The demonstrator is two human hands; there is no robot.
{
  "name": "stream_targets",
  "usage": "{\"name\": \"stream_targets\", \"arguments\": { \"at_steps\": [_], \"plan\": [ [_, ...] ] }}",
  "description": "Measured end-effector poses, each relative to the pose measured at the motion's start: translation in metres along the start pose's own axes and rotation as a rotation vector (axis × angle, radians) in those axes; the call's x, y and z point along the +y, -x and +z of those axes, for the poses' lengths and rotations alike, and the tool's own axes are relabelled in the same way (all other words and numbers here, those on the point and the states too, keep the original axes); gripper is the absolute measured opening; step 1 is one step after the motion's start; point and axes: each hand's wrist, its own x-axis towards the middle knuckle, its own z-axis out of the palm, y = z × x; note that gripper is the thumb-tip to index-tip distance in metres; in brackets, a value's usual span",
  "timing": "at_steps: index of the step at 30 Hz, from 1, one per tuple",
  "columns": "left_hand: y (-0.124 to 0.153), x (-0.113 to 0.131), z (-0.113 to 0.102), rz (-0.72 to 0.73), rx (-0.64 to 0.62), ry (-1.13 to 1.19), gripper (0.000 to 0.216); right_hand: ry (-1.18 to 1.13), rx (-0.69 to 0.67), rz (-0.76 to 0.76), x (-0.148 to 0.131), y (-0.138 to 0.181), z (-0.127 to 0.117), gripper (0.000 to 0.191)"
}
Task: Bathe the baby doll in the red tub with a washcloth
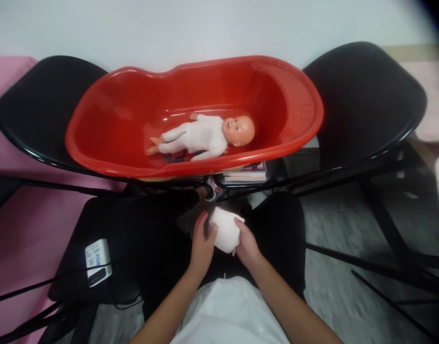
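A folded white cloth sits over my lap, held between both hands. My left hand grips its left edge with fingers curled round it. My right hand closes on its right side. Ahead, a red plastic baby tub rests across two black chairs. A baby doll in a white suit lies on its back inside the tub, head to the right.
Black chairs stand at the left and right under the tub. A small white device with a cable lies on a black seat at my left. Stacked books sit under the tub. Pink fabric covers the left side.
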Motion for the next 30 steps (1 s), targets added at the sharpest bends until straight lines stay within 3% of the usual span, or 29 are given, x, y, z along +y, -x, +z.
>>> {"name": "stream_targets", "arguments": {
  "at_steps": [2,6,16,25,30],
  "plan": [
    [-0.012,0.002,-0.006,-0.106,0.013,0.021,0.056,-0.009,0.012,0.046,0.000,-0.002,0.001,0.042],
    [-0.025,0.010,-0.008,-0.241,-0.154,-0.032,0.052,0.105,-0.037,-0.022,0.006,-0.001,0.005,0.049],
    [-0.015,0.003,0.019,-0.132,-0.032,-0.047,0.045,0.364,0.025,-0.242,0.003,0.004,0.000,0.061],
    [-0.009,0.010,0.017,-0.109,0.018,-0.027,0.046,0.519,0.024,-0.373,-0.003,0.007,0.000,0.055],
    [-0.016,0.007,0.012,-0.126,-0.032,-0.036,0.047,0.329,0.013,-0.150,-0.008,0.004,-0.002,0.060]
  ]
}}
